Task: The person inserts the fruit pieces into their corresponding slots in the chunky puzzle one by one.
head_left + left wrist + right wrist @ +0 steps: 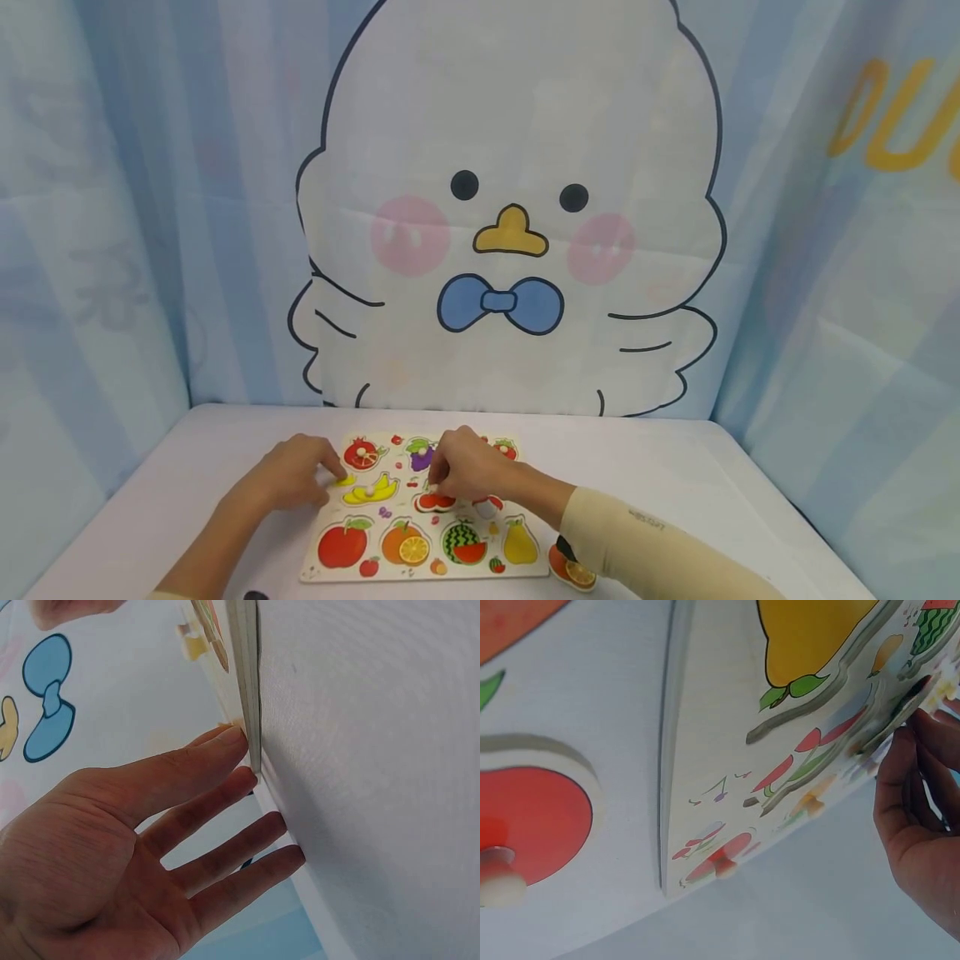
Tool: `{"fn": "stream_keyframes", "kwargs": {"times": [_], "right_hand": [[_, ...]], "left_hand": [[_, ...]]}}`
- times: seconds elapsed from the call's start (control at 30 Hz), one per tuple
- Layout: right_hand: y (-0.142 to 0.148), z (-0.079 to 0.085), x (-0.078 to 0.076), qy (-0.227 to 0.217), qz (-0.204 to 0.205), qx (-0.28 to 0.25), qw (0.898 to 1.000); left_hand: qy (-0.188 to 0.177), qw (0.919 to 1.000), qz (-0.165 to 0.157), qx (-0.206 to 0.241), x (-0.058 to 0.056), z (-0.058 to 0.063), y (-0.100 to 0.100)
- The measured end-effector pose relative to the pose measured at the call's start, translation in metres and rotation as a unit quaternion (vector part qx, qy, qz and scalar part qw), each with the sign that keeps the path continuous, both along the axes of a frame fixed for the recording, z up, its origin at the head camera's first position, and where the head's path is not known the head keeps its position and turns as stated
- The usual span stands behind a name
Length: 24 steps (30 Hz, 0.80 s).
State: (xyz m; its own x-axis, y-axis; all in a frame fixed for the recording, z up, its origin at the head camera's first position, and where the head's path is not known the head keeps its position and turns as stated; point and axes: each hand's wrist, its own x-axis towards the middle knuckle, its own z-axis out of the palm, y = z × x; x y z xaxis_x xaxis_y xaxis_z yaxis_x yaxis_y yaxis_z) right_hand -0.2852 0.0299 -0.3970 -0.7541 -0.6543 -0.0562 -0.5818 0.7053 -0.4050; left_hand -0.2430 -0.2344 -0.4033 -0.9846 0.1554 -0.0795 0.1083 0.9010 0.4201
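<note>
A white fruit puzzle board (315,563) lies on the table with knobbed pieces on it. My left hand (294,473) is at its left edge; in the left wrist view the thumb (214,754) touches the board's edge and the fingers are extended and spread. Over the board's middle, my right hand (467,463) pinches a small wooden fruit piece with red on it (435,502). That piece is tilted over the board in the right wrist view, and its kind is unclear. A banana piece (370,490) and a purple grape piece (422,458) sit close by.
Along the board's near side are an apple (342,547), an orange (405,546), a watermelon (465,546) and a pear (520,543). A loose orange piece (576,575) lies on the table by the right sleeve. A curtain with a cartoon bird (517,358) hangs behind.
</note>
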Motion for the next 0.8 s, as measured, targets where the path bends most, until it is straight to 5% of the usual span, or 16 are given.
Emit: {"fn": "stream_keyframes", "kwargs": {"times": [0.8], "right_hand": [[-0.01,-0.004,-0.0015,0.015,0.005,0.015,1.0]], "left_hand": [[-0.002,1.0,0.004,0.0,-0.0003,0.0003,-0.0008]]}}
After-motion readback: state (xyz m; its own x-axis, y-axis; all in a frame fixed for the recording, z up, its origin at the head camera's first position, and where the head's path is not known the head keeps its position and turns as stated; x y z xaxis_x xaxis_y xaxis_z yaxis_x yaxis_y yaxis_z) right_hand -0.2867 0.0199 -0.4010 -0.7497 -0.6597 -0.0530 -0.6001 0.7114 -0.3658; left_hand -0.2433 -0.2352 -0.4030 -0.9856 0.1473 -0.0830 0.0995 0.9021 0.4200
